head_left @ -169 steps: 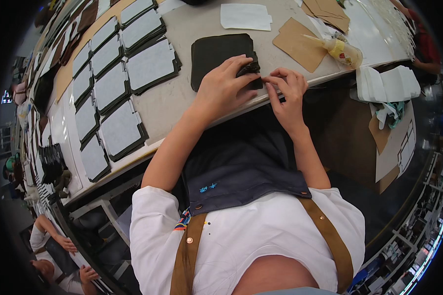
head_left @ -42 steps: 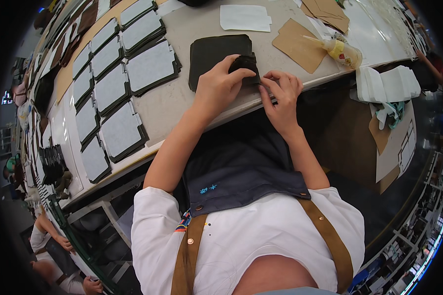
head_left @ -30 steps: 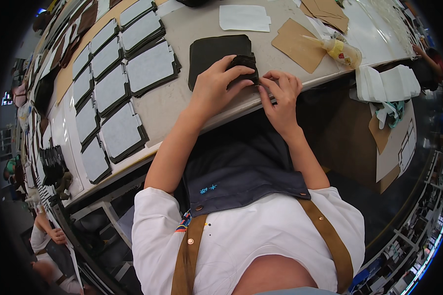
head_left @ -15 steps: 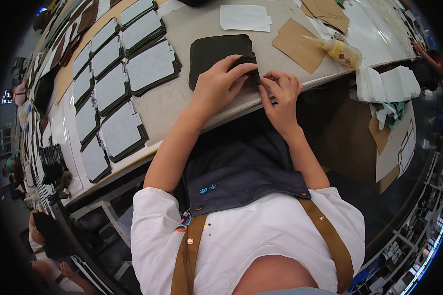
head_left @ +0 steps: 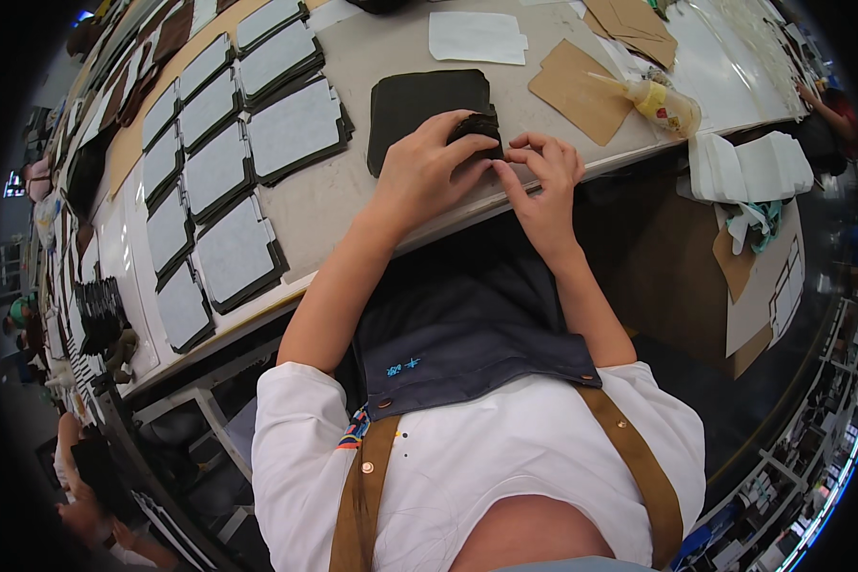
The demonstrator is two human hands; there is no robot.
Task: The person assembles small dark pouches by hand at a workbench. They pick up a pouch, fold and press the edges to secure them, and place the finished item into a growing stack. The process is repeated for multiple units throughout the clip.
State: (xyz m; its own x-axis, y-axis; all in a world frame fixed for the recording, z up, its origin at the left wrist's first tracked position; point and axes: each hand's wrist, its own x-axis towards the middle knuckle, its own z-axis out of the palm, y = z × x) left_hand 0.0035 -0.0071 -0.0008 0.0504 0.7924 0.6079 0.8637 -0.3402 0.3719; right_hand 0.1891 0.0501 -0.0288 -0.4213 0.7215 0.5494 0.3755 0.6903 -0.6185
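Near the front edge of the bench [head_left: 326, 205], a stack of dark sheets [head_left: 415, 107] lies mostly flat, with its right near corner bent up in layers; fabric or leather, can't tell. Left hand [head_left: 429, 164] reaches over the stack's near side, fingers and thumb curled round the raised corner, holding it up. Right hand [head_left: 541, 173] sits just beside that corner, thumb and forefinger nearly meeting, narrow gap; whether a sheet edge is between them, cannot tell.

Left of the stack, rows of pale-topped dark piles [head_left: 294, 132], well apart from the hands. Beyond the stack, a white notched sheet [head_left: 477, 38]. To the right, a brown card piece [head_left: 574, 93], and a squeeze bottle [head_left: 670, 110] on its side, nozzle over the card.

Risks, as judged: if the left hand's grip slackens, the bent layers could spring flat and the separation at the corner would be lost. Thin, same-coloured layers make it easy to catch two at once. A sideways tug by the right hand could skew the stack, since no other hand pins its far side. Pressing too hard on the fold might leave a crease. Work is close to the bench edge, so a slipped sheet could drop off. Bottle might roll or drip onto the card if knocked by the right forearm.
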